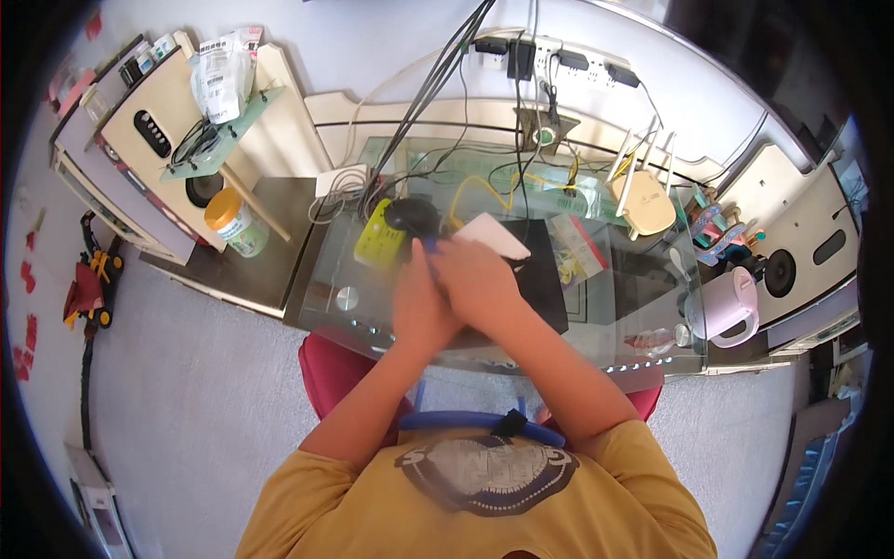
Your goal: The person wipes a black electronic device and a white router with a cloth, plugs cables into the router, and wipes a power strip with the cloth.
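Note:
Both of my hands meet above the glass table (328,286), blurred by motion. My left hand (422,300) is closed around the lower part of a blue thing (430,246) with a dark rounded head (413,215); its exact kind is unclear. My right hand (478,276) touches the same blue part, its fingers curled over it. A yellow-green packet or card (379,237) lies just left of the dark head. Beside my right hand is a white flat box-like thing (493,236), over a black flat sheet or panel (548,286). What my palms cover is hidden.
A clear bag with a red strip (580,248), a cream router (642,202) and a pink kettle (730,307) are at the right. An orange-lidded jar (237,222) stands left. Cables hang from the power strip (590,63) behind the table.

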`<state>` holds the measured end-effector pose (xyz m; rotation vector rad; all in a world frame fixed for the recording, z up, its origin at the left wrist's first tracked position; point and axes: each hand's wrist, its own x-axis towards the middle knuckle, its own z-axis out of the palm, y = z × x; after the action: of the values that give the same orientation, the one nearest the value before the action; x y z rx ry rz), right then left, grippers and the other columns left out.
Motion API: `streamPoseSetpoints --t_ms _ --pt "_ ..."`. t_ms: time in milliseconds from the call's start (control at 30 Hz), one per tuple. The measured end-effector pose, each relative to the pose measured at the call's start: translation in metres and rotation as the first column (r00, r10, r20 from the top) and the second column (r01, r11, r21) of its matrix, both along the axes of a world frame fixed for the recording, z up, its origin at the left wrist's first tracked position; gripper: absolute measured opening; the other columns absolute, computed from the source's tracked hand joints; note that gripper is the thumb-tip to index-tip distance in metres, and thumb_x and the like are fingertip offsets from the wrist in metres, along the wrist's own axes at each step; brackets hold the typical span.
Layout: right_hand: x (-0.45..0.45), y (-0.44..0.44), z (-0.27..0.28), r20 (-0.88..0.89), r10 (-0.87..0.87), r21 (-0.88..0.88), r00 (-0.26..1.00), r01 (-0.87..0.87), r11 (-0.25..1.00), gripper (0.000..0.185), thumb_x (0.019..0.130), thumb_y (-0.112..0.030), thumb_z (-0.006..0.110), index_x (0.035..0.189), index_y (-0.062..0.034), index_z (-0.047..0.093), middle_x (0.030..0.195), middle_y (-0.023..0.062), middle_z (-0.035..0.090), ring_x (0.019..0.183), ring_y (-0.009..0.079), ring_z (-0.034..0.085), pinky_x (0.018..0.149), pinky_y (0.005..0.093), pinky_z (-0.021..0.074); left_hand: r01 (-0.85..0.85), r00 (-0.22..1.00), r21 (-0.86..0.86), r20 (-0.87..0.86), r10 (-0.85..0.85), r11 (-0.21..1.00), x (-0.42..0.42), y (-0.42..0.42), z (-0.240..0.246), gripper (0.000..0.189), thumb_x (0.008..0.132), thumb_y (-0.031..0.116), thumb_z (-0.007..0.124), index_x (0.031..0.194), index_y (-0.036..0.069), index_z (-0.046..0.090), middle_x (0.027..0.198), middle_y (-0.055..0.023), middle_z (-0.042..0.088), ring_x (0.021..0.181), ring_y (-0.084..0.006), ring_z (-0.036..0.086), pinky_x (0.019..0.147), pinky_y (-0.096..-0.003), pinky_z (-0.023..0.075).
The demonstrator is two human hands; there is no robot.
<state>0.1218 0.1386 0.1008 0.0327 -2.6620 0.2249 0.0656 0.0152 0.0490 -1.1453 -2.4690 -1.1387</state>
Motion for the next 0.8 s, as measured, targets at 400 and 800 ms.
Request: streamPoseSetpoints --t_ms 400,800 --pt "0.059 0.037 -0.019 0.000 -0.084 -0.120 0.996 0.083 0.989 0.038 0.088 -0.007 0.062 0.126 -0.0058 0.063 0.134 0.0132 0.062 0.132 0.0326 0.054 0.112 0.0458 0.0412 -0.035 0.996 -0.078 0.075 0.041 0.996 0.006 -0.001 0.015 0.132 0.061 0.037 0.093 0.157 -0.002 0.011 0.137 -0.0256 0.051 0.125 -0.0418 0.050 0.107 -0.0468 0.0402" --pt "0.066 -0.007 -0.015 0.006 -0.002 -0.157 1.000 0.003 0.988 0.036 0.087 -0.009 0.062 0.123 -0.0045 0.065 0.134 0.0113 0.062 0.132 0.0318 0.053 0.114 0.0449 0.0393 0.014 0.998 -0.032 0.065 -0.012 0.999 0.002 -0.001 0.002 0.133 0.058 0.036 0.095 0.156 -0.005 0.014 0.146 -0.0273 0.043 0.133 -0.0460 0.043 0.116 -0.0523 0.0309"
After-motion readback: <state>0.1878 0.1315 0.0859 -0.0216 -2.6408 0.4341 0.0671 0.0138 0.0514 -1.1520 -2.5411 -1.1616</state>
